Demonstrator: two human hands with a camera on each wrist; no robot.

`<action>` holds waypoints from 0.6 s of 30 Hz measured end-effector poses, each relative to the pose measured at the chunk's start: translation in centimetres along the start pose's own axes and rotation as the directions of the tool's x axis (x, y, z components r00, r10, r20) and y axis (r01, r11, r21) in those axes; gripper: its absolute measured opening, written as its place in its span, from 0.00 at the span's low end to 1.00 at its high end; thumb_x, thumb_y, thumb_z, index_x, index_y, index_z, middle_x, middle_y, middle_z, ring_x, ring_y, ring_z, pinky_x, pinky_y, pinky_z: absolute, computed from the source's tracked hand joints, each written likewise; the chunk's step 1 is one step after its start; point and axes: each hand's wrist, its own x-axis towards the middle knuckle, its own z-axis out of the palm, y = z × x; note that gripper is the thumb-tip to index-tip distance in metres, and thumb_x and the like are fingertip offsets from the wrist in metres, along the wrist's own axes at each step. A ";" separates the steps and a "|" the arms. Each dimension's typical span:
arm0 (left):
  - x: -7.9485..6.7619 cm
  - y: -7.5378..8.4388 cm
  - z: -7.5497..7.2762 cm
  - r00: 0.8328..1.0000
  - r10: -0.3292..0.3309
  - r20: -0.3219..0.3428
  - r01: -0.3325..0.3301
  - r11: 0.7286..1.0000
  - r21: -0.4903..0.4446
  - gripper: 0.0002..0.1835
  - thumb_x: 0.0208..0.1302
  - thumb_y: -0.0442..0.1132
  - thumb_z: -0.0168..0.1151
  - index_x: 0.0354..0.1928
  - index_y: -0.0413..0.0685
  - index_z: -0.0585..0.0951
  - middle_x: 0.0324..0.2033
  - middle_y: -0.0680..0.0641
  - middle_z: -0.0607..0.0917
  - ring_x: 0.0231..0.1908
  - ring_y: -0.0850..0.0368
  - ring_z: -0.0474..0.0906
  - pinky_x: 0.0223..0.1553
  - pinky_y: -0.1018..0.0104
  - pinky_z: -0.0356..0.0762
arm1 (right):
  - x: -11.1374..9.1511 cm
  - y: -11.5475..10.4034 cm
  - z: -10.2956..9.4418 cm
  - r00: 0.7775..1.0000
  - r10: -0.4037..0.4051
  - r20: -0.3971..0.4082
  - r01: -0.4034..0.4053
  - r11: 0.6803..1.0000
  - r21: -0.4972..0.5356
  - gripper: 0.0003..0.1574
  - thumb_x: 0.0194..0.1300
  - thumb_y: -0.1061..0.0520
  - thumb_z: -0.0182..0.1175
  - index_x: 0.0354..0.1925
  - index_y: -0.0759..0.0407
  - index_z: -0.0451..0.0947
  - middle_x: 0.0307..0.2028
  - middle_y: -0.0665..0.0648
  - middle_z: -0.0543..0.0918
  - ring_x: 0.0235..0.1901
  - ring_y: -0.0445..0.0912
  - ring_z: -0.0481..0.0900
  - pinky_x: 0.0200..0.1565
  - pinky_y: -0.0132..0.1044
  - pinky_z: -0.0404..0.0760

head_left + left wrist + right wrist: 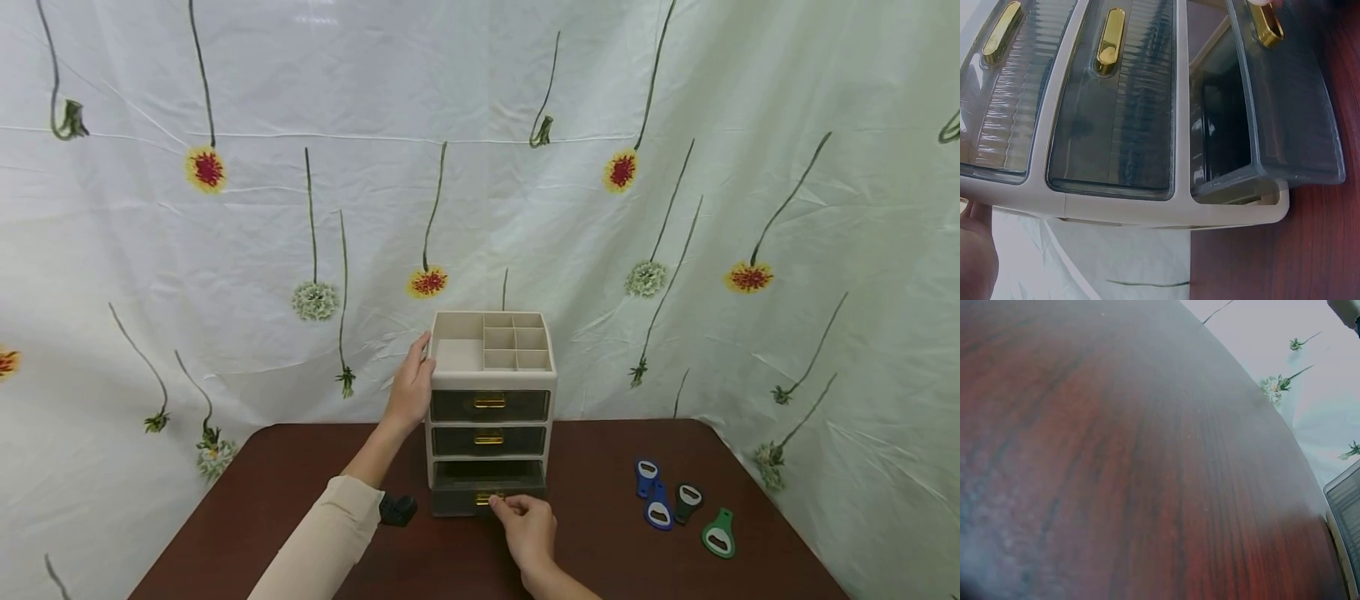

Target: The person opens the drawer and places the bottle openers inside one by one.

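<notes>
A cream desktop organizer (492, 381) with stacked smoky drawers stands on the table. My left hand (409, 392) rests along its left side wall, the fingers extended upward; part of that hand (975, 256) shows at the lower left in the left wrist view. With thumb and fingertips, my right hand (528, 533) pinches the gold handle (482, 499) of the bottom drawer (450, 504). That drawer is pulled partly out, and its visible inside (1225, 119) holds nothing in the left wrist view. The middle drawer (450, 442) and top drawer (452, 407) are closed.
On the right of the dark red table (600, 558) lie two blue bottle openers (660, 508), a black one (687, 500) and a green one (718, 537). A black device (397, 510) shows beside the left sleeve. Behind hangs a flower-print cloth (480, 217).
</notes>
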 end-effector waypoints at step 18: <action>0.0 0.3 0.2 1.000 -0.006 -0.017 0.006 1.000 0.013 0.30 0.82 0.39 0.37 0.81 0.42 0.55 0.77 0.38 0.60 0.74 0.40 0.59 0.71 0.42 0.57 | -1.0 -0.3 -1.0 0.999 0.018 0.040 -0.018 1.000 0.015 0.18 0.58 0.47 0.78 0.32 0.61 0.90 0.25 0.48 0.82 0.27 0.43 0.77 0.31 0.41 0.77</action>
